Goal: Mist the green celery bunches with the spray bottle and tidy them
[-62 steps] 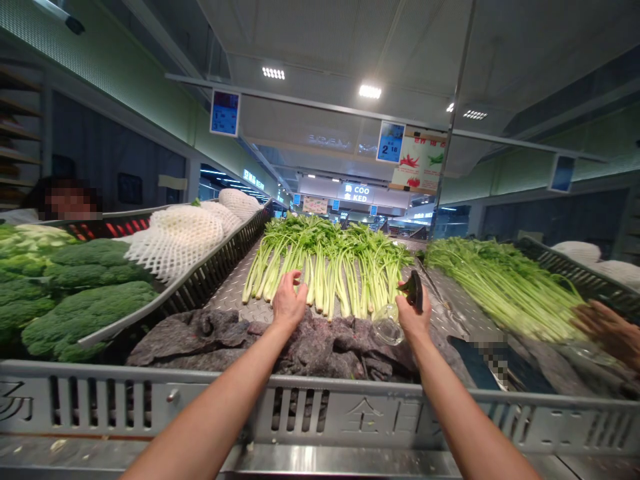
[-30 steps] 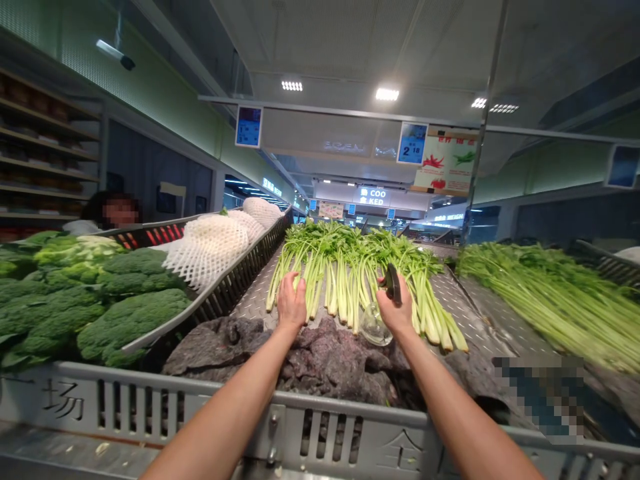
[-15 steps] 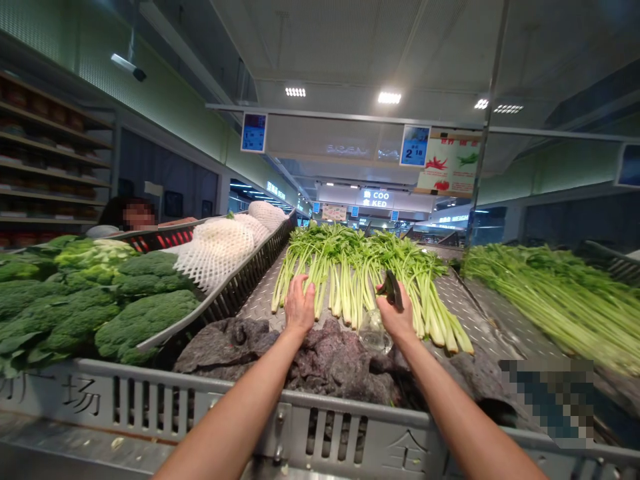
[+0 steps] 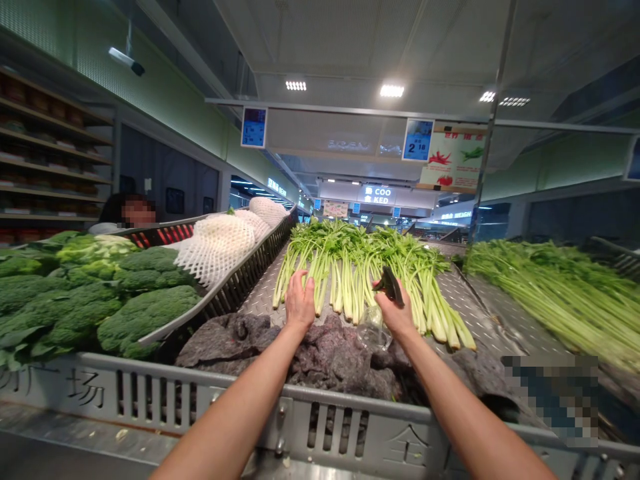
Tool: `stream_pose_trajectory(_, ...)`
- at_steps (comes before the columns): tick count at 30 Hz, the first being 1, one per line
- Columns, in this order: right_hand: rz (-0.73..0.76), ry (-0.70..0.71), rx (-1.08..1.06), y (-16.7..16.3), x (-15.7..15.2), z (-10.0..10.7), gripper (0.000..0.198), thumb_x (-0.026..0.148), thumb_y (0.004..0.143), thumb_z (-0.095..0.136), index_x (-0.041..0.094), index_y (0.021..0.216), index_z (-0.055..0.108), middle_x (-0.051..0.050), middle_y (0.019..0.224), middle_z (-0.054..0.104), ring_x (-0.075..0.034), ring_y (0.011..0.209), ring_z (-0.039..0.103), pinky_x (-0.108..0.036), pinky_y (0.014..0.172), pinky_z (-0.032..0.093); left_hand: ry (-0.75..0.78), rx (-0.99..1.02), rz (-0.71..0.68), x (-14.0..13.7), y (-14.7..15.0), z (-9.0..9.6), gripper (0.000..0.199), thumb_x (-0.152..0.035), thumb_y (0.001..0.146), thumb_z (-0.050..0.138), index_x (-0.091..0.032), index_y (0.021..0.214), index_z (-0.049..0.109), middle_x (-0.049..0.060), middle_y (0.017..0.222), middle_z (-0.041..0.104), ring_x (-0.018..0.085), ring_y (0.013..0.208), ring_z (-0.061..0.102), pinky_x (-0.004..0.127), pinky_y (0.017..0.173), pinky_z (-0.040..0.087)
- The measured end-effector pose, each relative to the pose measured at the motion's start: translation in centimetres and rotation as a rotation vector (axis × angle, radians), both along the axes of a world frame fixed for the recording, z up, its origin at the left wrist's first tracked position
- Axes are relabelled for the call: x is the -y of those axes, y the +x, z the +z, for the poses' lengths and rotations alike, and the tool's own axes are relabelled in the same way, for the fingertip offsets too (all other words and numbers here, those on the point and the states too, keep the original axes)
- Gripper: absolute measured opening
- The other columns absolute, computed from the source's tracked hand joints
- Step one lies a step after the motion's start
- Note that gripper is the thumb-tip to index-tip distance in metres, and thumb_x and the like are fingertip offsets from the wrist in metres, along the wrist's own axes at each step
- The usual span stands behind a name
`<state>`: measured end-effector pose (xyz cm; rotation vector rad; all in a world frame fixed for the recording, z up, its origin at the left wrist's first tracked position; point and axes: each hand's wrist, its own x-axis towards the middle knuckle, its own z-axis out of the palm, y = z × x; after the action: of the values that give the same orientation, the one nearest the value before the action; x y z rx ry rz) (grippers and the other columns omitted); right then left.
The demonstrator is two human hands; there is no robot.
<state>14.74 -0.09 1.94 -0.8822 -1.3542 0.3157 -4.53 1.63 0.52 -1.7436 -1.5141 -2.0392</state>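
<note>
My right hand (image 4: pixel 399 313) is closed around the neck of a spray bottle. The black trigger head of the spray bottle (image 4: pixel 391 287) sticks up above the hand, and its clear body hangs below. My left hand (image 4: pixel 300 303) holds nothing, its thumb apart from the fingers. It hovers at the near ends of the celery (image 4: pixel 345 280); I cannot tell whether it touches a stalk. The celery lies in a wide row on a metal tread-plate surface (image 4: pixel 255 303), leaves to the far side. Crumpled dark grey cloth (image 4: pixel 330 357) lies beneath my wrists.
Broccoli (image 4: pixel 150 310) fills the left side, beside vegetables in white foam netting (image 4: pixel 217 247). A black slatted divider (image 4: pixel 240 277) separates them from the celery. A grey crate-like rail (image 4: pixel 200 390) runs along the front. A mirror panel (image 4: pixel 555 213) stands at the right. Beyond the broccoli is a person (image 4: pixel 120 210).
The view has shifted very slightly. Both hands stay in nearly the same places, with the spray bottle still in my right hand.
</note>
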Motion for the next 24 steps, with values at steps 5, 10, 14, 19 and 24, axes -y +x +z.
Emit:
stream_pose_trajectory(5, 0.028, -0.01, 0.021, -0.9, 0.4, 0.1, 0.031, 0.024, 0.058, 0.049, 0.018, 0.088, 0.055, -0.001, 0.074, 0.059, -0.012, 0.056, 0.048, -0.023, 0.053, 0.038, 0.008, 0.03, 0.013, -0.1, 0.0, -0.1, 0.034, -0.035, 0.081, 0.029, -0.018, 0.105, 0.046, 0.01, 0.109, 0.052, 0.023, 0.107, 0.045, 0.041, 0.092, 0.034)
stream_pose_trajectory(10, 0.064, 0.037, -0.018, -2.9, 0.4, 1.9, 0.033, 0.022, 0.06, 0.047, 0.019, 0.092, 0.053, -0.001, 0.083, 0.058, -0.012, 0.062, 0.05, -0.023, 0.057, 0.039, 0.003, 0.057, 0.034, -0.3, -0.3, -0.1, 0.034, -0.035, 0.082, 0.028, -0.018, 0.106, 0.045, 0.011, 0.113, 0.05, 0.024, 0.109, 0.043, 0.043, 0.093, 0.032)
stream_pose_trajectory(14, 0.158, 0.048, 0.021, -5.3, 0.7, 2.7, 0.029, 0.021, 0.061, 0.047, 0.018, 0.089, 0.053, 0.0, 0.08, 0.057, -0.012, 0.063, 0.05, -0.024, 0.058, 0.039, -0.006, 0.067, 0.05, -0.3, -0.6, 0.0, 0.035, -0.034, 0.082, 0.027, -0.016, 0.107, 0.044, 0.012, 0.114, 0.049, 0.024, 0.111, 0.042, 0.042, 0.094, 0.032)
stream_pose_trajectory(19, 0.223, -0.005, 0.081, -6.7, 0.8, 1.1, 0.022, 0.019, 0.06, 0.047, 0.017, 0.081, 0.052, 0.002, 0.072, 0.055, -0.01, 0.057, 0.047, -0.023, 0.056, 0.038, -0.012, 0.075, 0.054, -0.3, -0.7, 0.1, 0.034, -0.034, 0.082, 0.027, -0.016, 0.106, 0.044, 0.012, 0.115, 0.049, 0.023, 0.111, 0.042, 0.041, 0.094, 0.032)
stream_pose_trajectory(24, 0.285, 0.038, 0.129, -6.4, 1.2, 0.5, 0.027, 0.017, 0.059, 0.046, 0.017, 0.085, 0.051, 0.003, 0.073, 0.054, -0.008, 0.051, 0.043, -0.021, 0.052, 0.037, -0.022, 0.076, 0.06, -0.2, -0.5, 0.2, 0.035, -0.034, 0.082, 0.026, -0.015, 0.106, 0.044, 0.012, 0.115, 0.049, 0.023, 0.112, 0.041, 0.04, 0.094, 0.032)
